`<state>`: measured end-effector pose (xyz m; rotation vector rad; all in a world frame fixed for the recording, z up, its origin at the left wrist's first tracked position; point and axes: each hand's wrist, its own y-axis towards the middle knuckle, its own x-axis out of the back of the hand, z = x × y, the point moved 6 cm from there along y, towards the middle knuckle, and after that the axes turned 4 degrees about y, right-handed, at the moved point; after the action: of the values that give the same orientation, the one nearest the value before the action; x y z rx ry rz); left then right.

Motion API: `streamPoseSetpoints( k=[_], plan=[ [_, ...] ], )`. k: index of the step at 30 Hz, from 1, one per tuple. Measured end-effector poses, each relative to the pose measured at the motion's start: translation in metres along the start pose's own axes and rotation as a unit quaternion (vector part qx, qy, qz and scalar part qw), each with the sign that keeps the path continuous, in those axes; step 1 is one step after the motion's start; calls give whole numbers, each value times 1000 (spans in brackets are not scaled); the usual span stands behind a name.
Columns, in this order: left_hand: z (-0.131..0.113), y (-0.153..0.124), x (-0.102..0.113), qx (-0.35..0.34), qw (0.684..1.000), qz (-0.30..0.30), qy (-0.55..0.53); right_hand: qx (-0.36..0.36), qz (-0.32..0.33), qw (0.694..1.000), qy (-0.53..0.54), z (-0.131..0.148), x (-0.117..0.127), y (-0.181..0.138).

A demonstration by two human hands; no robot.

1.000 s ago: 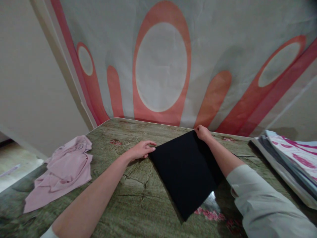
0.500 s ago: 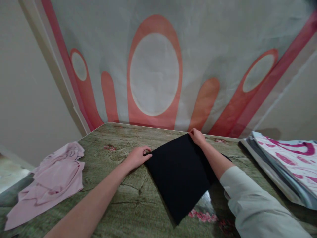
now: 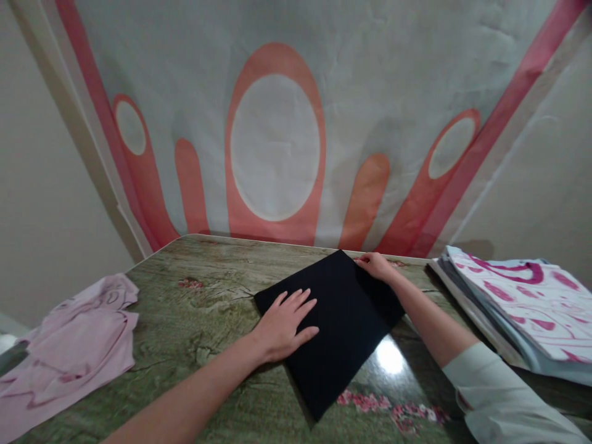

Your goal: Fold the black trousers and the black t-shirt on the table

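Folded black cloth lying flat on surface, roughly centre, turned diamond-wise w/ one corner toward far edge, one toward viewer.

L hand palm down on cloth's left part, fingers spread & flat, pressing, nothing pinched. Wrist & bare forearm angled in from lower left.

R hand at cloth's far corner, near surface's back edge. Fingertips touching cloth edge there; grip looks loosely curled on the corner, but whether actually pinching fabric or just resting on it – can't tell. Pale sleeve covers R arm from about elbow, lower right of frame.

Pink garment crumpled at left end of surface, well apart from black cloth, untouched.

Stack of folded fabrics at right end, top piece white w/ magenta swirls, darker layers showing beneath at edge. Near R forearm but not touching.

Surface: greenish wood-grain print w/ small pink flower motifs, glossy; light glare spot just beside cloth's right-hand lower edge.

Behind: hanging backdrop sheet, grey-white w/ coral ovals & stripes, reaching down to surface's back edge. Plain wall either side.
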<state>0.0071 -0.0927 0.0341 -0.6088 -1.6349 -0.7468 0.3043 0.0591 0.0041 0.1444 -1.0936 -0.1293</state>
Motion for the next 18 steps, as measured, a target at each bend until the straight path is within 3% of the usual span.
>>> streamPoseSetpoints(
  k=[10, 18],
  plan=[
    [2, 1, -5, 0, 1000, 11, 1, -40, -11, 999, -14, 2, -10, -5],
    [-18, -3, 0, -56, 998, 37, -17, -51, -4, 998, -40, 0, -13, -6]
  ],
)
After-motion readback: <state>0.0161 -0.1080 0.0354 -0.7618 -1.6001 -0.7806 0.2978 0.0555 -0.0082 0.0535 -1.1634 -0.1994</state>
